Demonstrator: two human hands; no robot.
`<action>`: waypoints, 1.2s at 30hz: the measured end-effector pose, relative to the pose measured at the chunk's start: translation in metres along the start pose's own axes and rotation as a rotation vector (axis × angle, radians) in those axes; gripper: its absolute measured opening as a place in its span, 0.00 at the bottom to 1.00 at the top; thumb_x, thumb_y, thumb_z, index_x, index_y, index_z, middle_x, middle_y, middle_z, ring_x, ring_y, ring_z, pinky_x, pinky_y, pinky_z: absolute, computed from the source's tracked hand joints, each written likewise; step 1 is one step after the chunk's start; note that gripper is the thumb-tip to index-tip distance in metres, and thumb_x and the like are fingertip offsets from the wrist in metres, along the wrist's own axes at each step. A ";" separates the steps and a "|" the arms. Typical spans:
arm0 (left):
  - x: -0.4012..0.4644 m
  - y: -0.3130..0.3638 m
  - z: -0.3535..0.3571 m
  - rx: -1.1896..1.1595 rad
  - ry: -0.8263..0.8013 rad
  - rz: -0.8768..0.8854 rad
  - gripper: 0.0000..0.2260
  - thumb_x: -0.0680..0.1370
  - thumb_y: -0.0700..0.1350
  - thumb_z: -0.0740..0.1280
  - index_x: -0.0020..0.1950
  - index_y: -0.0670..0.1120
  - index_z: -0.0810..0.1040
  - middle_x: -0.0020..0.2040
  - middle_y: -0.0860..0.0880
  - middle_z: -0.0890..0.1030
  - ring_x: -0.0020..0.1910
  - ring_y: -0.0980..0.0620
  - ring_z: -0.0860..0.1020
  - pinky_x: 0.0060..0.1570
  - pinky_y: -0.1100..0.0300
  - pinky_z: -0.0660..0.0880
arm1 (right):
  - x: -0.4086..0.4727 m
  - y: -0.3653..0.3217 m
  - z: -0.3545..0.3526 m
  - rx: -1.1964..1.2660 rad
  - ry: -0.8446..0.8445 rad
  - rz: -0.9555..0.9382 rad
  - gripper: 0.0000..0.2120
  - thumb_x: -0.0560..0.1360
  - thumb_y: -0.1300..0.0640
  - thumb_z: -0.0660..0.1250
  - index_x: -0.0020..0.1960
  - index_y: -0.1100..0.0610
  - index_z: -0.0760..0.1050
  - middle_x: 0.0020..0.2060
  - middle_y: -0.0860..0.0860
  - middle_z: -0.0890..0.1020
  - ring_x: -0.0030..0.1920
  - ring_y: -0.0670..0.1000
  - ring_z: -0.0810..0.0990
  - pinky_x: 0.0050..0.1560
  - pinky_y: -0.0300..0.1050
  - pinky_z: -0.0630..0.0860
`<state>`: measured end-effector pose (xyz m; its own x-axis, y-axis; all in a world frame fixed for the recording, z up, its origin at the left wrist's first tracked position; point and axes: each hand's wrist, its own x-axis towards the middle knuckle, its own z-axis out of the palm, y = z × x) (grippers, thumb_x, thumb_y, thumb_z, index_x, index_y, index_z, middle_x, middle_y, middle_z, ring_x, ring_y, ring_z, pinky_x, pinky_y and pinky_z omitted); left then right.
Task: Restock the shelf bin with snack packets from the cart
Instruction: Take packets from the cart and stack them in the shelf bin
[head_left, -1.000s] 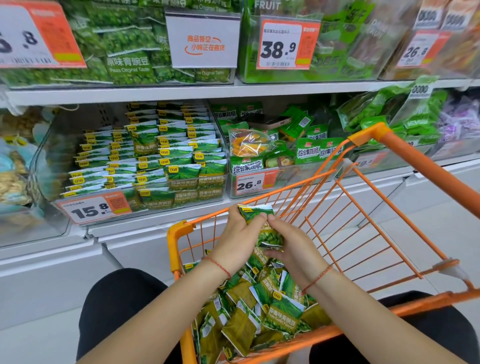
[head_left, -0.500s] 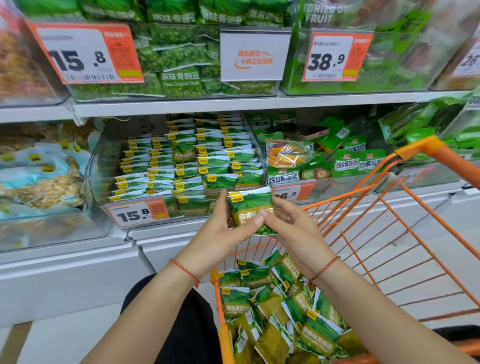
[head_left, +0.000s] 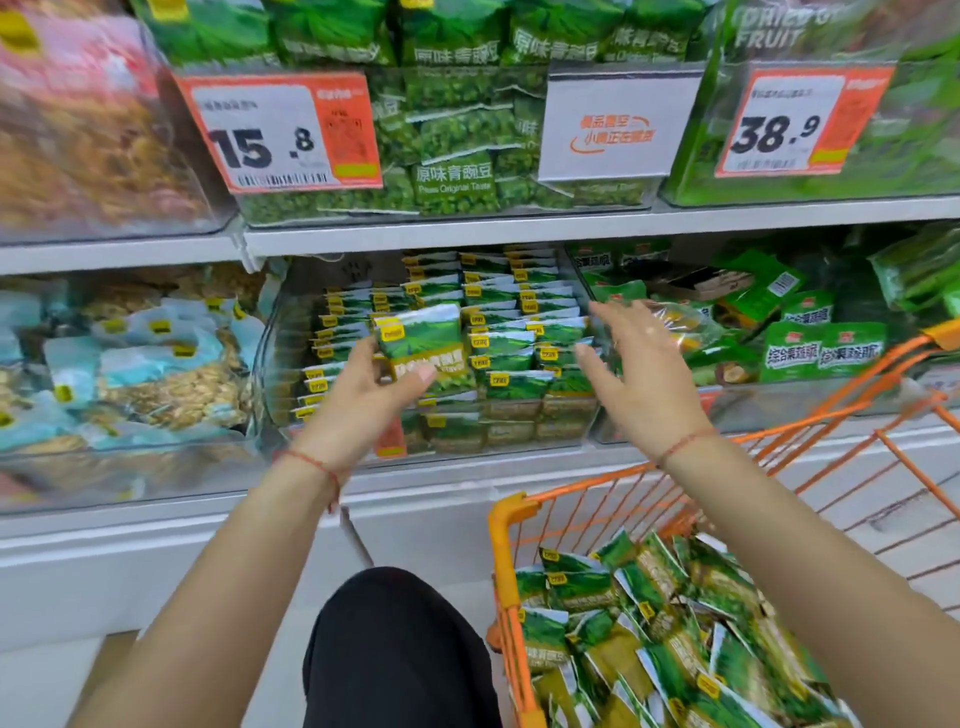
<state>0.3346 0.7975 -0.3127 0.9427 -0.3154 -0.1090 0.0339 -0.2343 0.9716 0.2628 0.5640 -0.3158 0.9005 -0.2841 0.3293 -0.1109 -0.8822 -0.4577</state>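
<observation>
One packet (head_left: 423, 343) is held upright in the left hand (head_left: 363, 395), pinched between thumb and fingers (head_left: 423, 375), in front of the bin (head_left: 270, 364) on the lower shelf (head_left: 441, 467). The right hand (head_left: 636, 379) is raised beside it with fingers spread wide, holding nothing. The bin is already seen to be stocked with several rows of matching packets, nearly to its front. Many loose packets are left in the cart (head_left: 506, 561), so the restocking is judged well advanced in the bin but far from finished. The held packet has not yet been placed.
</observation>
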 end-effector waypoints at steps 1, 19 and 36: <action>0.013 0.000 -0.004 0.003 0.017 -0.010 0.36 0.73 0.50 0.72 0.74 0.42 0.58 0.66 0.51 0.69 0.65 0.54 0.69 0.63 0.60 0.66 | 0.009 0.006 0.004 -0.122 -0.037 -0.008 0.26 0.81 0.47 0.55 0.75 0.56 0.59 0.74 0.55 0.62 0.76 0.54 0.54 0.75 0.49 0.50; 0.102 -0.011 0.019 0.448 0.074 -0.145 0.33 0.79 0.48 0.64 0.76 0.38 0.50 0.75 0.39 0.58 0.72 0.40 0.62 0.66 0.51 0.63 | 0.009 0.027 0.042 -0.443 -0.126 -0.011 0.36 0.80 0.40 0.46 0.76 0.61 0.36 0.77 0.57 0.42 0.77 0.52 0.42 0.75 0.45 0.39; 0.096 -0.007 0.023 0.568 -0.003 -0.202 0.37 0.81 0.50 0.61 0.77 0.41 0.38 0.50 0.46 0.76 0.33 0.53 0.70 0.32 0.61 0.68 | 0.008 0.028 0.047 -0.490 -0.096 -0.013 0.36 0.80 0.40 0.46 0.77 0.62 0.39 0.77 0.59 0.44 0.77 0.53 0.45 0.76 0.50 0.42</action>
<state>0.4168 0.7480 -0.3349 0.9352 -0.2157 -0.2807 0.0287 -0.7442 0.6673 0.2866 0.5548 -0.3643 0.9352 -0.2560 0.2447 -0.2629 -0.9648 -0.0046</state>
